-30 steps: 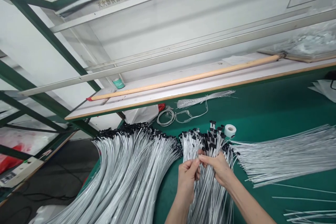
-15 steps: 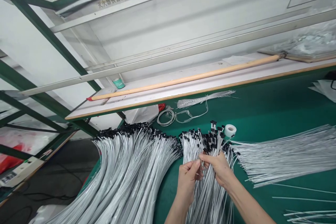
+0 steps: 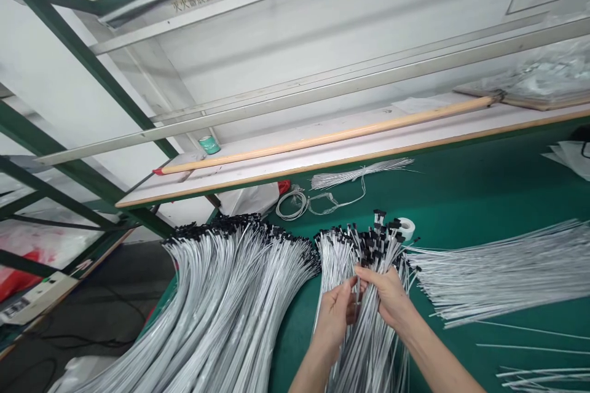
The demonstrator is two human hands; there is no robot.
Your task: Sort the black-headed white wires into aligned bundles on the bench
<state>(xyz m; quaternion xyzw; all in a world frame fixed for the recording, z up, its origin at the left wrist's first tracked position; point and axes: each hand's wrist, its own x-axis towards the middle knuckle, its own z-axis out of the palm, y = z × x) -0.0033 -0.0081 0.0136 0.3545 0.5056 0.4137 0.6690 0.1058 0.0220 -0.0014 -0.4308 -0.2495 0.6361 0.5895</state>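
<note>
A bundle of thin white cables with black end caps (image 3: pixel 369 245) rises from the green table (image 3: pixel 483 196) in front of me. My left hand (image 3: pixel 335 314) pinches a few strands on the bundle's left side, fingers closed. My right hand (image 3: pixel 389 296) wraps round the bundle just below the black tips. The two hands touch at the fingertips. A roll of white tape (image 3: pixel 407 225) stands just behind the tips, partly hidden by them.
A large heap of the same black-tipped cables (image 3: pixel 221 307) lies to the left, spilling over the table edge. Loose white wires without caps (image 3: pixel 507 270) fan out on the right. Coiled cables (image 3: pixel 295 204) and a wire bundle (image 3: pixel 359 173) lie below a white shelf (image 3: pixel 322 153) holding a green tape roll (image 3: pixel 209 145).
Both hands have shifted slightly right and lifted the bundle's tips, which now cover more of the tape roll. The left fingers have moved along the strands.
</note>
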